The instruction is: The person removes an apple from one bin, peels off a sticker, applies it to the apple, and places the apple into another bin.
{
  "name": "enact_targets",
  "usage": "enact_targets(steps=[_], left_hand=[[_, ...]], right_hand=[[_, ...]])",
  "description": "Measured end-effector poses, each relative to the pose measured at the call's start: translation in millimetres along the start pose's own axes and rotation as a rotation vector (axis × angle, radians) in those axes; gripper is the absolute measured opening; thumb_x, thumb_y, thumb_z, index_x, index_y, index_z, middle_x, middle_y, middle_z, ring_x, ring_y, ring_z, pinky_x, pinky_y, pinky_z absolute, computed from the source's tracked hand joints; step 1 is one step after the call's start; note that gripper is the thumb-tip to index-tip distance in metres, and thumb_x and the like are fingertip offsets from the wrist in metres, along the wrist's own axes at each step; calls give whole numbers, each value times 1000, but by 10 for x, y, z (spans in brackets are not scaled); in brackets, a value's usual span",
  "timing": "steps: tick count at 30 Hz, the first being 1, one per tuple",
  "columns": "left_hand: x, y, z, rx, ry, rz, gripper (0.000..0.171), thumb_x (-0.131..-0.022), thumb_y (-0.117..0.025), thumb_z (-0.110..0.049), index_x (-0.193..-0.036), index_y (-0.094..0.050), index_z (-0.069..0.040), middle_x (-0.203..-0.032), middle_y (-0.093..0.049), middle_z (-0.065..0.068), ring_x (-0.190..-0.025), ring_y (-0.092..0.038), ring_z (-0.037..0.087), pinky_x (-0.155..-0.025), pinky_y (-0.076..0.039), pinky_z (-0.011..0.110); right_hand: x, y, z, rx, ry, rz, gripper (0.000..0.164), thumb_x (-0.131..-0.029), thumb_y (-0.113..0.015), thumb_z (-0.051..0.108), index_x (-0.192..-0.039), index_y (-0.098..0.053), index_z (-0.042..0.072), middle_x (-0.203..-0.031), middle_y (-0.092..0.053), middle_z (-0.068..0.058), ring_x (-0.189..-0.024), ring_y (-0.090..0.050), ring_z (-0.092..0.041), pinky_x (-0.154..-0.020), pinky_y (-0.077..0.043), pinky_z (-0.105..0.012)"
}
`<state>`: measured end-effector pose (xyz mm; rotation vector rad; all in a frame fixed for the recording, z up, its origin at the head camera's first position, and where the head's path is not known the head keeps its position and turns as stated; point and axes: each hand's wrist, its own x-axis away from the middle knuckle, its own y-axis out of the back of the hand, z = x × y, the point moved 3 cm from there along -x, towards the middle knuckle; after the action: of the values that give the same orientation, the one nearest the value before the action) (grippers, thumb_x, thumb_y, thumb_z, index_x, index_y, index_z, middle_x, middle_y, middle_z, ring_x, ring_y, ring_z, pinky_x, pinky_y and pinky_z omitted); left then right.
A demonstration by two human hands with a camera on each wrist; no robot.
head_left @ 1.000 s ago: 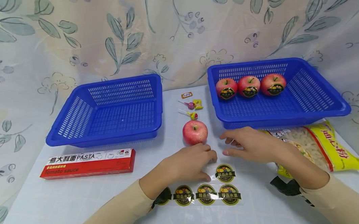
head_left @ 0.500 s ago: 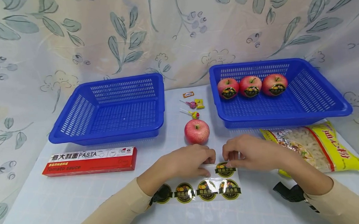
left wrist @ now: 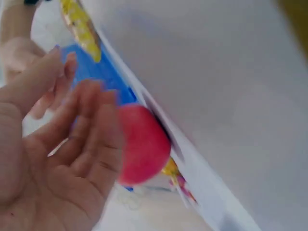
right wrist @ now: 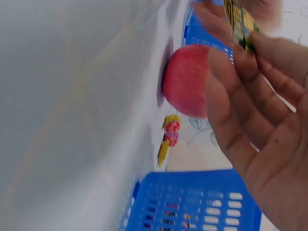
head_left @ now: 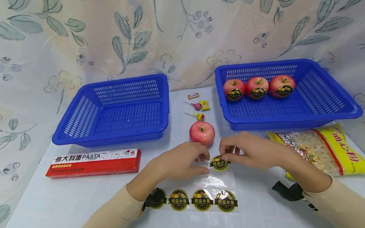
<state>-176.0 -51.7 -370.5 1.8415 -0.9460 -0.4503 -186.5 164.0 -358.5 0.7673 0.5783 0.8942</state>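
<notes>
My right hand [head_left: 254,150] pinches a round black-and-gold fruit sticker [head_left: 220,163] by its edge between thumb and index finger. In the right wrist view that sticker [right wrist: 240,26] is seen nearly edge-on, lifted free. Just left of it, my left hand [head_left: 178,161] hovers with loosely bent fingers and nothing in them; the left wrist view shows its palm and blurred fingers. Below both hands lies a clear sticker sheet [head_left: 218,182] with a row of the same stickers along its near side, partly hidden by the left wrist. A red apple [head_left: 202,133] without a visible sticker stands just beyond the hands.
At back right, a blue basket [head_left: 294,116] holds three stickered apples [head_left: 258,87]. Another blue basket [head_left: 112,135] stands at back left. Lollipops [head_left: 197,106] and wrapped candies lie between them. A pasta box [head_left: 93,163] lies left, a yellow food bag [head_left: 327,151] right.
My right hand came down to the sheet, pinched the upper sticker and peeled it off, lifting it leftward toward the apple. My left hand left the sheet and shifted slightly left.
</notes>
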Motion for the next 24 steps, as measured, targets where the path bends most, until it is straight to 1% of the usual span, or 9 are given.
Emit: enact_targets(steps=[2, 4, 6, 10, 14, 16, 18, 21, 24], left_hand=[[35, 69, 38, 87, -28, -93, 17, -96, -74, -26, -108, -69, -15, -98, -67, -8, -90, -61, 6, -81, -53, 24], [62, 112, 83, 134, -54, -173, 8, -97, -71, -22, -103, -70, -16, -91, -67, -10, -86, -60, 5, -77, -53, 24], [83, 143, 118, 136, -75, -240, 1, -98, -69, -16, -98, -70, -16, -87, -66, -10, -83, -60, 4, -76, -54, 25], [111, 178, 157, 87, -71, -340, 5, -98, -65, -10, -95, -67, -12, -89, -64, -5, -85, -59, 8, -80, -56, 29], [107, 199, 158, -13, -47, -408, 5, -98, -65, -9, -94, -64, -12, -96, -60, 0, -93, -56, 15, -86, -51, 30], [105, 202, 161, -80, -36, -446, 7, -98, -65, -10, -92, -64, -13, -104, -58, 4, -100, -54, 20, -89, -49, 33], [100, 197, 177, -127, -23, -474, 8, -97, -66, -10, -91, -64, -15, -117, -58, 8, -108, -52, 25, -93, -48, 37], [89, 193, 209, -164, 2, -482, 8, -97, -66, -11, -90, -65, -15, -137, -55, 13, -121, -51, 32, -101, -47, 42], [64, 197, 248, -158, 30, -454, 6, -98, -66, -11, -93, -65, -13, -146, -54, 15, -130, -51, 34, -108, -46, 43]], right_hand=[[-73, -4, -12, 22, 7, -31, 9, -102, -65, 14, -97, -65, 21, -85, -63, 14, -76, -59, -1, -68, -55, -24], [-148, -10, -24, 37, 8, -61, 10, -100, -66, 12, -95, -66, 20, -84, -62, 14, -74, -58, -1, -66, -55, -23], [-216, -15, -35, 42, 4, -96, 11, -99, -67, 10, -95, -67, 20, -83, -64, 14, -76, -59, -1, -66, -55, -23], [-319, -10, -55, 54, -9, -192, 9, -96, -71, 9, -96, -69, 18, -84, -69, 12, -78, -63, -2, -64, -55, -23], [-372, -9, -73, 97, -19, -276, 11, -93, -74, 7, -95, -69, 16, -84, -69, 10, -78, -63, -3, -63, -55, -26], [-395, -30, -82, 136, -2, -313, 11, -93, -74, 6, -94, -69, 16, -87, -67, 9, -78, -62, -5, -63, -55, -27], [-413, -60, -79, 181, 18, -350, 11, -92, -75, 6, -91, -69, 15, -94, -64, 6, -81, -61, -8, -65, -55, -29], [-440, -101, -69, 243, 26, -394, 11, -92, -76, 8, -88, -68, 14, -108, -61, -3, -92, -62, -16, -77, -55, -34], [-466, -116, -57, 282, -1, -410, 13, -92, -76, 10, -86, -66, 14, -120, -62, -10, -108, -62, -24, -90, -53, -42]])
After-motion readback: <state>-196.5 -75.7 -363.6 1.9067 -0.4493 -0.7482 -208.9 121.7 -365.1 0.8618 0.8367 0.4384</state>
